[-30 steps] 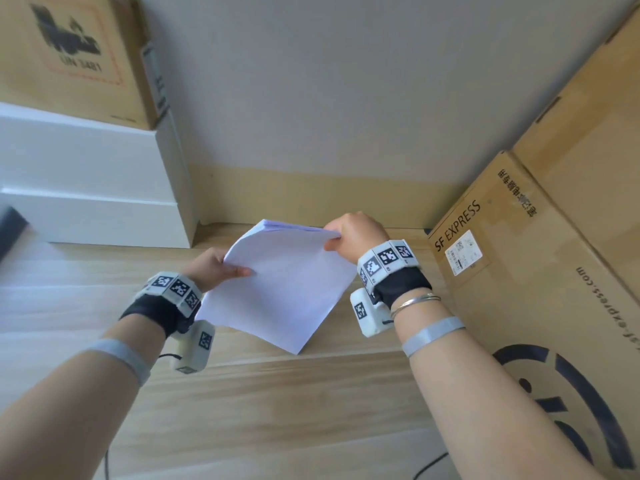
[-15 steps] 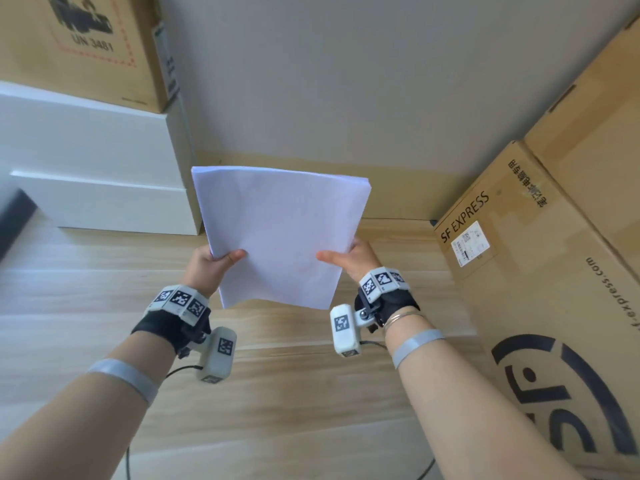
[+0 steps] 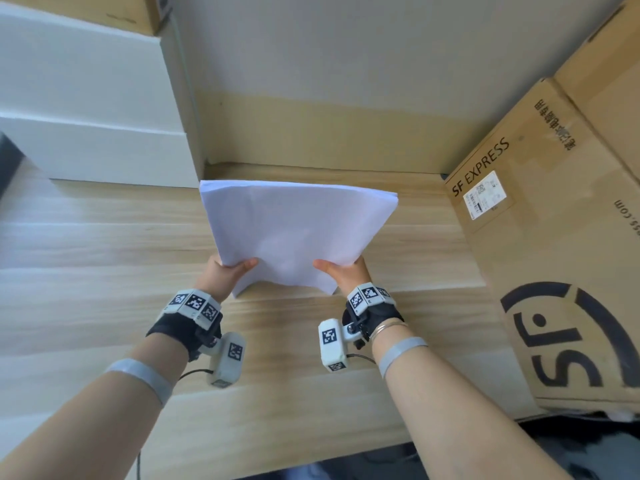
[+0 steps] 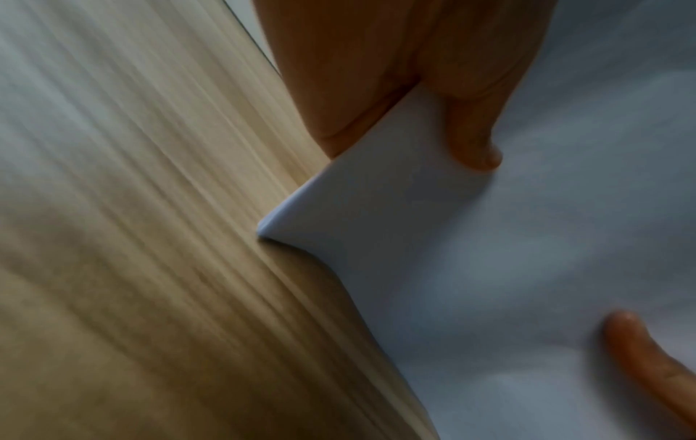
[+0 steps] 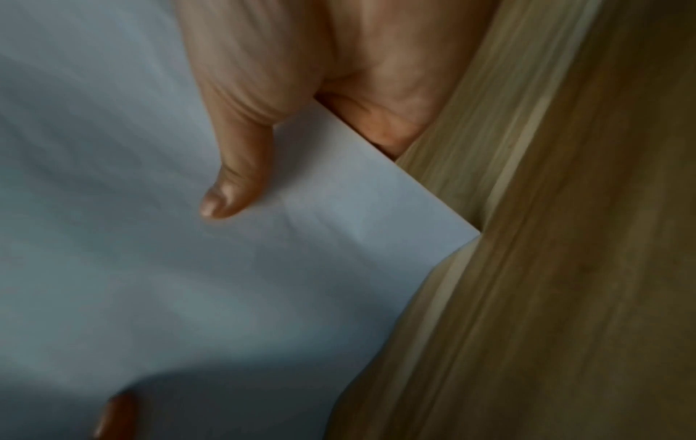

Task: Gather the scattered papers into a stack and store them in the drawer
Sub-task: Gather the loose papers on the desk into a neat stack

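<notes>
A stack of white papers [image 3: 298, 233] is held above the wooden desk [image 3: 104, 306], its near edge towards me. My left hand [image 3: 230, 273] pinches the near left corner, thumb on top and fingers hidden beneath. My right hand [image 3: 341, 270] pinches the near right corner the same way. In the left wrist view the thumb lies on the papers [image 4: 508, 268] near their corner. The right wrist view shows the thumb pressing the papers [image 5: 188, 268] by the right corner. No drawer is in view.
A large SF Express cardboard box [image 3: 554, 271] stands on the desk at the right. White boxes [image 3: 86, 109] are stacked at the back left, with a brown carton on top. A dark object [image 3: 8, 161] sits at the far left edge. The wall lies behind.
The stack went from a tilted, diamond-like hold to upright in both hands, then came down and tipped flatter towards the desk. Both hands shifted to the near corners.
</notes>
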